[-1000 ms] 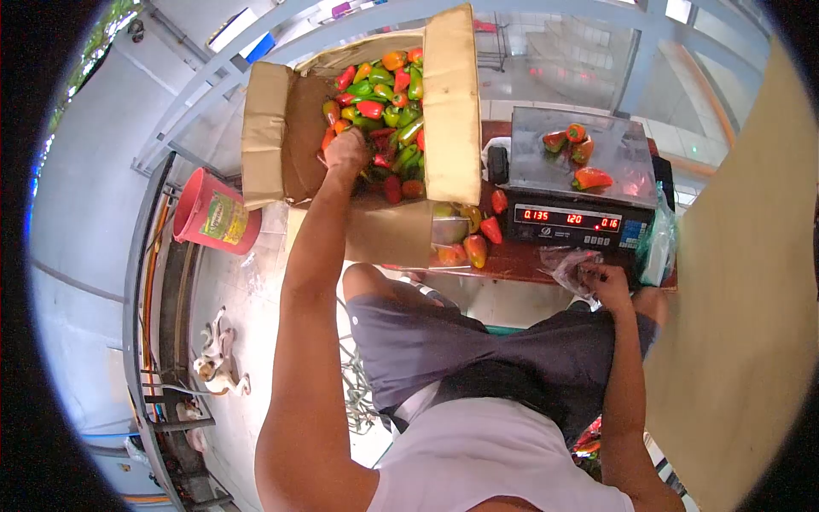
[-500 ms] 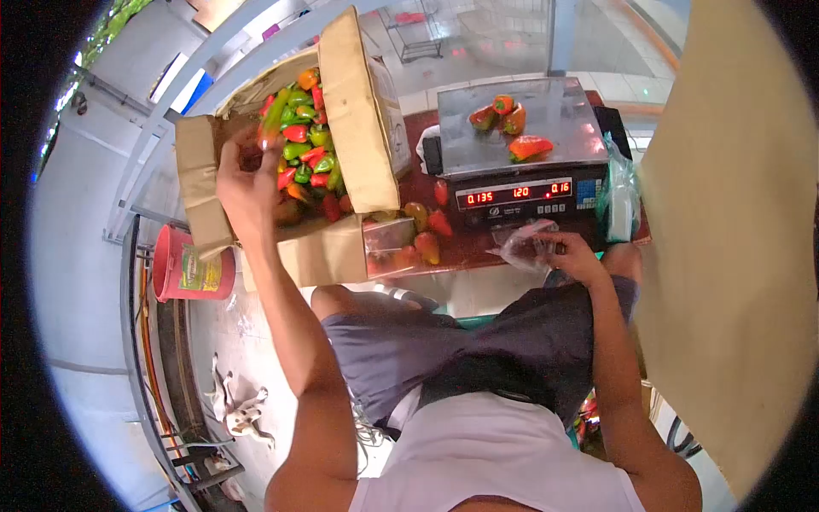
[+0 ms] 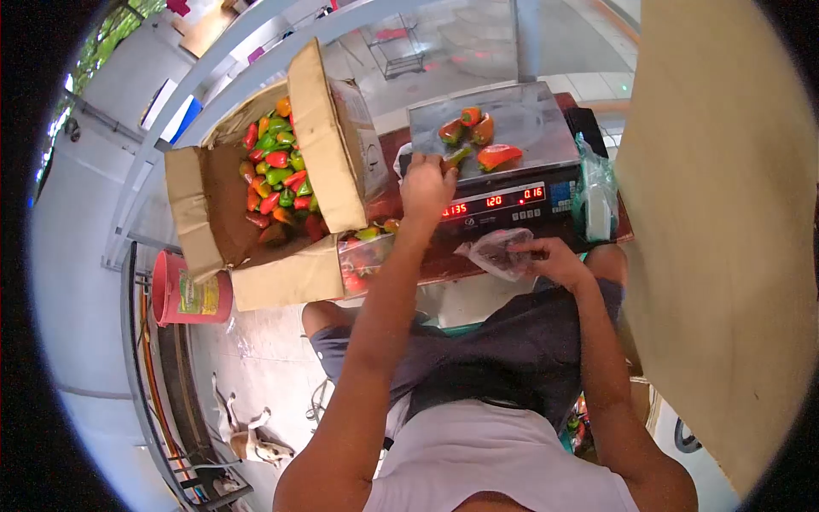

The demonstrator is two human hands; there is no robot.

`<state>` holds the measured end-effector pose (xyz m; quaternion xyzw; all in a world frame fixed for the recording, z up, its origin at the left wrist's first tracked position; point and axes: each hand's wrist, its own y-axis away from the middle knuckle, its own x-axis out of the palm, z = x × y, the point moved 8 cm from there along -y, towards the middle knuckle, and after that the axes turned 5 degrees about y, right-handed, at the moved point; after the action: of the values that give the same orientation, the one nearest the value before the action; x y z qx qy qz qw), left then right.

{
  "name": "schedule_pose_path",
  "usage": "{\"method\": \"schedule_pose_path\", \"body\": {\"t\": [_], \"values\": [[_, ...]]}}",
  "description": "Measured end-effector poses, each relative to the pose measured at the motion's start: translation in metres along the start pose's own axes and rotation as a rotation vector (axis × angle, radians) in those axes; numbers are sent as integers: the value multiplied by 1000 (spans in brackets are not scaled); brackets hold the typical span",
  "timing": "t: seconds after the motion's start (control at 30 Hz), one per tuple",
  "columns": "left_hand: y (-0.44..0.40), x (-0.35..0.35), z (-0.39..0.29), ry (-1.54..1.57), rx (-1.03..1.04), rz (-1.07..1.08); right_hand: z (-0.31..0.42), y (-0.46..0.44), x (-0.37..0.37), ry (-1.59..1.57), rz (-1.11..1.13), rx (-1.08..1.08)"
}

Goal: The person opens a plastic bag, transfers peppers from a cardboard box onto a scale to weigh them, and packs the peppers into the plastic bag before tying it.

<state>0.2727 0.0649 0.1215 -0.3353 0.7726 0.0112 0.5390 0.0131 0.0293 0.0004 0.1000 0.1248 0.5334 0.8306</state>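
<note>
Head view: a green pepper [image 3: 459,157] is pinched at the front edge of the scale [image 3: 542,128] by the left hand [image 3: 427,189]
A clear plastic bag [image 3: 502,256] is grasped in the closed fingers of the right hand [image 3: 556,263], held in front of the scale; on the metal plate, a cluster of peppers [image 3: 483,129] and a red-orange pepper [image 3: 500,156] are seen beside the pinched one, the scale being carried by the reddish bench [image 3: 441,268], while more peppers [image 3: 277,160] are held in the open cardboard box [image 3: 205,183] to the left
</note>
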Motion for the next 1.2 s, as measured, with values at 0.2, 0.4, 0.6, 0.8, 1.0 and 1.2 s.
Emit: {"method": "schedule_pose_path", "body": {"t": [0.2,0.4,0.6,0.8,1.0,1.2], "values": [[-7,-15,-9,-28,55,-57,5,-5,0,33,-24,-16],[-22,-24,-19,-47,45,-5,5,-5,2,24,-4,20],[-30,-20,-26,-129,12,103,4,-6,3,-31,-14,1],[-29,-4,-5,-291,-92,392,1,-4,-1,24,-47,73],[55,-29,-64,918,-84,295,-4,-6,-7,-23,-130,5],[116,62,-80,-37,177,683,12,-4,-15,15,-213,-223]]}}
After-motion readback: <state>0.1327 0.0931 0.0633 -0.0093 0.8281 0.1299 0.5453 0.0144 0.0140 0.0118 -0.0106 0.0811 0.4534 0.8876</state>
